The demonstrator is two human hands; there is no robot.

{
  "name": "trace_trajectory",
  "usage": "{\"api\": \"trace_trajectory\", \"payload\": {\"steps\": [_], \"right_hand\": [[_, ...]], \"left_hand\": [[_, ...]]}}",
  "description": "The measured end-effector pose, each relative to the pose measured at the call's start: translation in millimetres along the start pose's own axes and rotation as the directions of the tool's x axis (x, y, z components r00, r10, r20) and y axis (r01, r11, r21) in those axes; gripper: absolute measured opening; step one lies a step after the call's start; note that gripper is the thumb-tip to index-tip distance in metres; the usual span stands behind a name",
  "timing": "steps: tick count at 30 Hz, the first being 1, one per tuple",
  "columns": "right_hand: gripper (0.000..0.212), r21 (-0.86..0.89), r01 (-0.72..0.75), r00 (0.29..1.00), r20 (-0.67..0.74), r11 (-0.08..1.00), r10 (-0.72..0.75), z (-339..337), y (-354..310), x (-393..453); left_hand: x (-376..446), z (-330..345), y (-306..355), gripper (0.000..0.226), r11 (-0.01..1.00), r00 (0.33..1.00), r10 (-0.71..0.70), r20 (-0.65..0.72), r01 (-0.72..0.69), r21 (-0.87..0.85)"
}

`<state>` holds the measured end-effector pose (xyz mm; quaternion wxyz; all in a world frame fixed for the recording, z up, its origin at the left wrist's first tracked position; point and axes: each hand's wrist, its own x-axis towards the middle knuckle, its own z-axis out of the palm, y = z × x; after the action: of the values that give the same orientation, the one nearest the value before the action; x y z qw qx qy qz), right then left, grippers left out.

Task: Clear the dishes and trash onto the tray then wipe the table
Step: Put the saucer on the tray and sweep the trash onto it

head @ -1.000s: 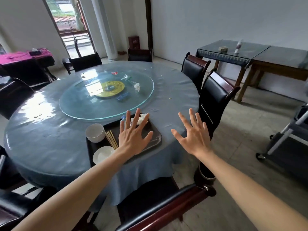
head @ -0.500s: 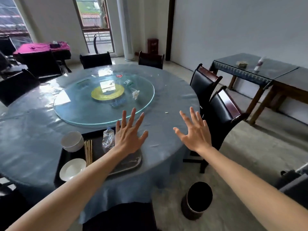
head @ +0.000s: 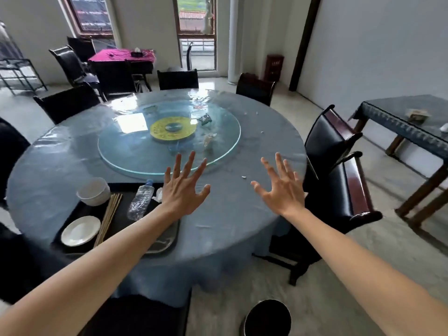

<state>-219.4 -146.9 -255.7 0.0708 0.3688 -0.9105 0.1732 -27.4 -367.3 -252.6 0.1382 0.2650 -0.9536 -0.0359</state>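
A black tray (head: 80, 209) lies at the near left of the round blue table (head: 242, 214). On it are a stack of white bowls (head: 93, 191), a white saucer (head: 80, 230), wooden chopsticks (head: 109, 218), a plastic bottle (head: 140, 200) and a crumpled tissue (head: 158, 194). My left hand (head: 183, 187) hovers with spread fingers over the tray's right end, holding nothing. My right hand (head: 282, 187) is spread above the table's right side, empty too. A wrapper (head: 204, 119) and a crumpled paper (head: 209, 139) lie on the glass turntable (head: 126, 151). Small scraps (head: 243, 177) dot the cloth.
Dark chairs (head: 332, 139) ring the table, two close on the right and one at my near edge. A black bin (head: 266, 317) stands on the floor below. A glass-topped side table (head: 397, 117) is at the far right, a pink-covered table (head: 121, 55) at the back.
The view has swung right and up, so the tray now sits further left. Both hands stay spread and empty, raised slightly toward the turntable.
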Motion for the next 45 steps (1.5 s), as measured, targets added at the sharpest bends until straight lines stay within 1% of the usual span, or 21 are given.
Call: {"api": "trace_trajectory", "payload": {"steps": [2, 4, 8, 11, 13, 16, 21, 25, 29, 33, 36, 39, 42, 45], "right_hand": [[0.077, -0.039, 0.100, 0.995, 0.007, 0.994, -0.100, 3, -3, 21], [0.077, -0.036, 0.166, 0.986, 0.012, 0.985, -0.166, 11, -12, 45], [0.078, 0.012, 0.208, 0.978, 0.030, 0.978, -0.209, 39, -40, 89], [0.078, 0.020, 0.269, 0.962, 0.030, 0.963, -0.270, 58, -59, 114], [0.080, 0.022, 0.287, 0.957, 0.035, 0.958, -0.287, 66, -68, 129], [0.082, 0.014, 0.281, 0.958, 0.056, 0.960, -0.281, 77, -75, 157], [0.071, 0.007, 0.238, 0.962, 0.133, 0.971, -0.237, 88, -76, 205], [0.072, -0.032, 0.243, 0.958, 0.161, 0.969, -0.235, 99, -77, 247], [0.072, 0.005, 0.194, 0.964, 0.183, 0.981, -0.192, 118, -78, 300], [0.071, 0.062, 0.143, 0.965, 0.211, 0.988, -0.154, 152, -68, 368], [0.072, 0.129, 0.113, 0.957, 0.253, 0.985, -0.143, 185, -56, 430], [0.073, 0.170, 0.081, 0.939, 0.318, 0.982, -0.133, 222, -43, 489], [0.073, 0.186, 0.106, 0.915, 0.367, 0.977, -0.170, 256, -30, 544], [0.073, 0.227, 0.103, 0.895, 0.404, 0.968, -0.190, 291, -22, 598]], "left_hand": [[2, -2, -10, 0.079, 0.998, 0.998, -0.040, -0.039, 0.041, 0.040], [4, -8, -27, 0.079, 0.994, 0.995, -0.072, -0.064, 0.076, 0.075], [13, -11, -74, 0.078, 0.970, 0.982, -0.182, -0.059, 0.189, 0.152], [27, -9, -105, 0.079, 0.960, 0.974, -0.216, -0.074, 0.226, 0.167], [44, -7, -120, 0.078, 0.956, 0.969, -0.241, -0.054, 0.246, 0.157], [73, 0, -132, 0.080, 0.952, 0.961, -0.276, -0.022, 0.276, 0.133], [108, 15, -136, 0.080, 0.960, 0.961, -0.276, 0.029, 0.273, 0.063], [137, 26, -151, 0.081, 0.956, 0.955, -0.291, 0.046, 0.290, 0.029], [175, 43, -170, 0.082, 0.950, 0.948, -0.311, 0.065, 0.312, -0.012], [243, 62, -184, 0.083, 0.939, 0.938, -0.340, 0.059, 0.342, -0.029], [308, 91, -187, 0.085, 0.942, 0.941, -0.334, 0.057, 0.336, -0.027], [371, 133, -182, 0.088, 0.930, 0.928, -0.355, 0.113, 0.363, -0.058], [421, 174, -173, 0.092, 0.933, 0.920, -0.336, 0.202, 0.355, -0.064], [464, 214, -169, 0.092, 0.913, 0.911, -0.316, 0.266, 0.368, -0.176]]}}
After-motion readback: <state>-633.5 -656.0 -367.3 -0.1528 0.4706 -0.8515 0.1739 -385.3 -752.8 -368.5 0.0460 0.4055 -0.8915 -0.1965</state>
